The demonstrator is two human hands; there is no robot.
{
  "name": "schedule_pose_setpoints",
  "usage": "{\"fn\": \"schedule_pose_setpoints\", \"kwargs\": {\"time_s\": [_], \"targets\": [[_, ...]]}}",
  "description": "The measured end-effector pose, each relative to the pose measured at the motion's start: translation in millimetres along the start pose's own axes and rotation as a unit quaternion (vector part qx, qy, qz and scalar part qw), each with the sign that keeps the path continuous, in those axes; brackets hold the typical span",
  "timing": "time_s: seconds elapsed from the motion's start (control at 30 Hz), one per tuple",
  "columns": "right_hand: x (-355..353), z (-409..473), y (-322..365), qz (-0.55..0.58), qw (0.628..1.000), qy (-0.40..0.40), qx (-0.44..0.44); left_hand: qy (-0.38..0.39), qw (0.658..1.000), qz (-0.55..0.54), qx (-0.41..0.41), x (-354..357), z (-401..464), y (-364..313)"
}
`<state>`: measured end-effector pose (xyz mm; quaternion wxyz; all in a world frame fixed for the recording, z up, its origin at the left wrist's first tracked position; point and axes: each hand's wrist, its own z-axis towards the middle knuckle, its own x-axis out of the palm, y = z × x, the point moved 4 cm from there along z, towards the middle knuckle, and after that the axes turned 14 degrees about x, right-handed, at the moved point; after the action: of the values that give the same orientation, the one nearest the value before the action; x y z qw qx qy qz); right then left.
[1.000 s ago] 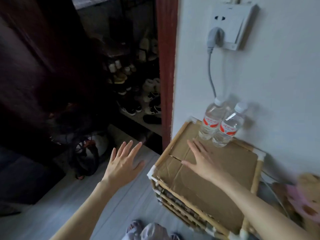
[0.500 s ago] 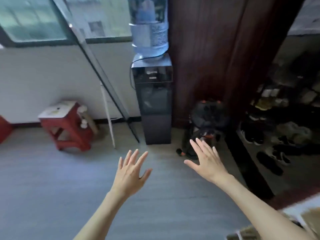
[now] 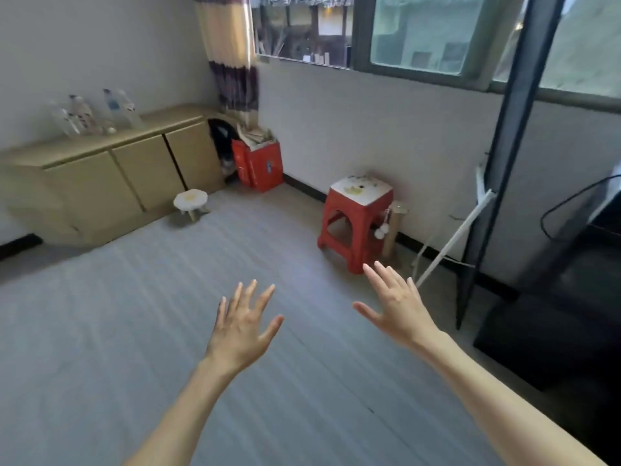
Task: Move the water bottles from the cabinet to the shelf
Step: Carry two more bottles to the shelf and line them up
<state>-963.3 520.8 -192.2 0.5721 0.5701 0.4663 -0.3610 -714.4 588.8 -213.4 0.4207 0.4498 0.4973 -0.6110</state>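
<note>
Several clear water bottles (image 3: 90, 112) stand on top of a low tan cabinet (image 3: 111, 173) at the far left, across the room. My left hand (image 3: 243, 326) is held out over the grey floor with fingers spread, holding nothing. My right hand (image 3: 396, 304) is out beside it, fingers straight and spread, also empty. Both hands are far from the bottles. The shelf is out of view.
A red plastic stool (image 3: 358, 216) stands by the wall ahead on the right. A small white stool (image 3: 191, 201) sits near the cabinet, a red box (image 3: 258, 166) in the corner. A dark pole (image 3: 497, 153) and a black appliance (image 3: 554, 311) stand at the right.
The view has swung left, from the shelf with two bottles, past the water dispenser, to the room with the cabinet. Both hands stay open and empty.
</note>
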Motion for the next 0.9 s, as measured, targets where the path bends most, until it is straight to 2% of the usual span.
{"fn": "schedule_pose_setpoints", "kwargs": {"time_s": [0.33, 0.53, 0.73, 0.9], "targets": [[78, 184, 183, -0.029, 0.984, 0.078, -0.155, 0.009, 0.980, 0.002, -0.201, -6, 45, 193], [89, 294, 307, -0.028, 0.964, 0.092, -0.247, -0.056, 0.959, 0.004, -0.279, -55, 86, 295], [108, 380, 429, -0.021, 0.946, 0.084, -0.312, -0.087, 0.939, 0.010, -0.333, -83, 126, 400], [143, 454, 510, -0.039, 0.938, 0.093, -0.331, -0.087, 0.938, 0.012, -0.334, -81, 176, 497]]}}
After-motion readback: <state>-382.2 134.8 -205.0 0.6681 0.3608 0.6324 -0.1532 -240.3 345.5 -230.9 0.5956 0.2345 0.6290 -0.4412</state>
